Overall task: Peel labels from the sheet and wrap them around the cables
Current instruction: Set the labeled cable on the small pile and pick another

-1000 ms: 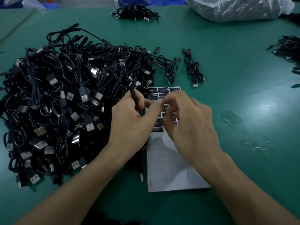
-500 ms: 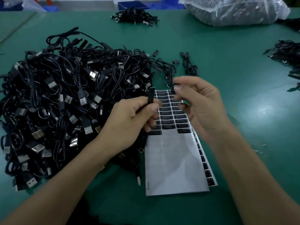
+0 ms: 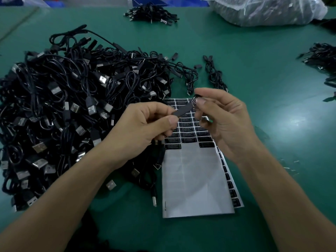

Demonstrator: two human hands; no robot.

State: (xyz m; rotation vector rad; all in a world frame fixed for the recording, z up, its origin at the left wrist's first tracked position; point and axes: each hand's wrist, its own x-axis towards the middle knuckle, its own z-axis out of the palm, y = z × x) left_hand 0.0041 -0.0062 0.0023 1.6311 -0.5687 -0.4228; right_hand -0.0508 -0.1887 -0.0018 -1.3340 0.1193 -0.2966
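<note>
My left hand [image 3: 145, 124] is pinched, thumb against forefinger, on a flat black cable module [image 3: 182, 111]; the module's free end angles up toward 1 o'clock. My right hand [image 3: 223, 120] is just beside it at 3 o'clock, thumb and forefinger closed on a small black label [image 3: 194, 99] with pale print. The label sits at the module's far tip; whether the two touch I cannot tell. The other fingers of the right hand are loosely curled.

Both hands hover above the label sheet [image 3: 192, 179], which lies flat on the green counter [image 3: 272, 70]. Its far part carries rows of black labels; its near part, toward 6 o'clock, is bare grey backing. A second sheet [image 3: 232, 188] lies under it, a strip of black labels showing along the right edge.

From the left hand, the held cable's lead drops toward 6 o'clock onto the sheet's left edge. At 9 to 11 o'clock lies the large heap of black USB cables [image 3: 72, 106], silver plugs showing throughout. One bundled cable [image 3: 214, 75] lies apart at 12 o'clock, just beyond the sheet. Further out: a small cable pile [image 3: 151, 13] at 12 o'clock at the counter's far edge, a clear plastic bag [image 3: 269, 10] at 1 o'clock, another cable pile [image 3: 321, 57] at 2 o'clock.
</note>
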